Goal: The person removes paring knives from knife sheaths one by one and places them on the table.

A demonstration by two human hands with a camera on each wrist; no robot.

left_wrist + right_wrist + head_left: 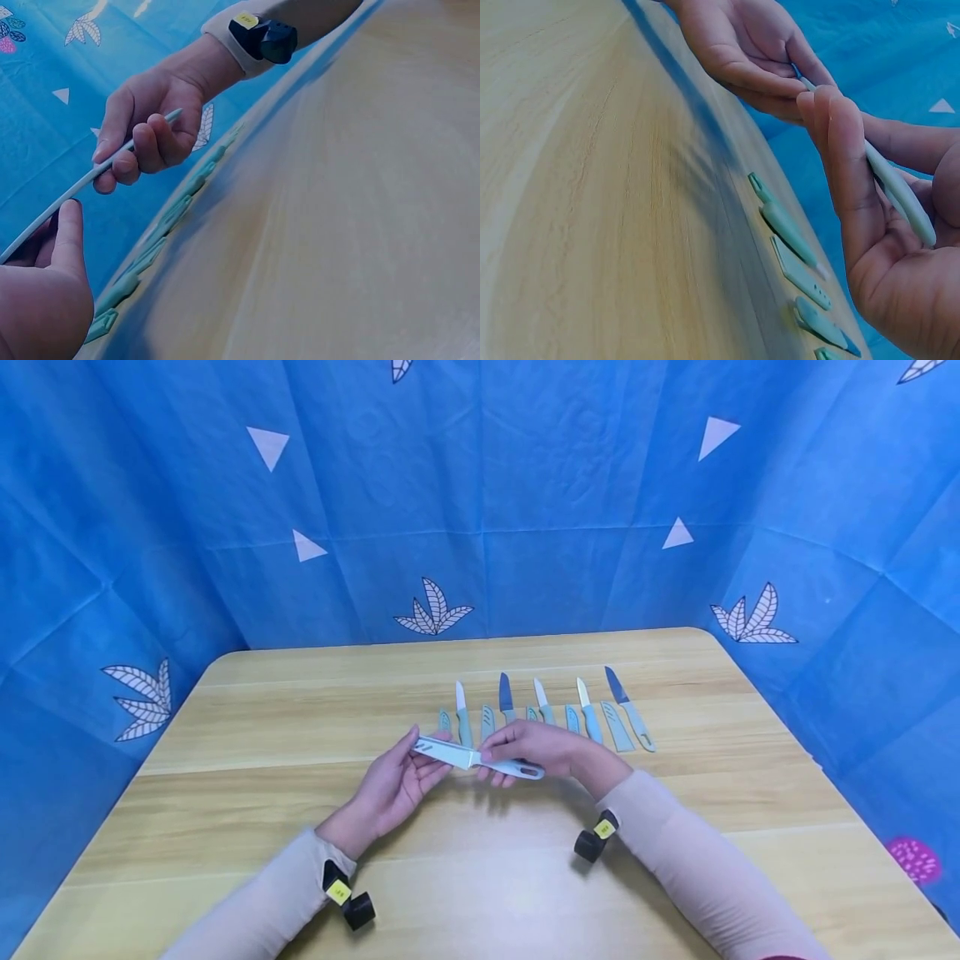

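Observation:
Above the table, both hands hold a small knife with a pale blue handle (pixel 521 769) and a slotted light blue sheath (pixel 446 752) over its blade. My left hand (pixel 390 789) holds the sheath near its tip, thumb on the upper side and fingers beneath. The right hand (pixel 536 748) pinches the handle near the sheath's mouth; the handle's slotted end sticks out past the fingers. Edge-on in the left wrist view, the knife (pixel 67 193) looks like a thin pale strip. Its handle (pixel 904 199) crosses the right palm in the right wrist view.
Behind the hands, several bare knives lie in a row, the rightmost knife (pixel 630 708) having a dark blade. Separate sheaths, such as the rightmost sheath (pixel 617 727), lie between them. The wooden table (pixel 300 693) ends at a blue curtain (pixel 480 485).

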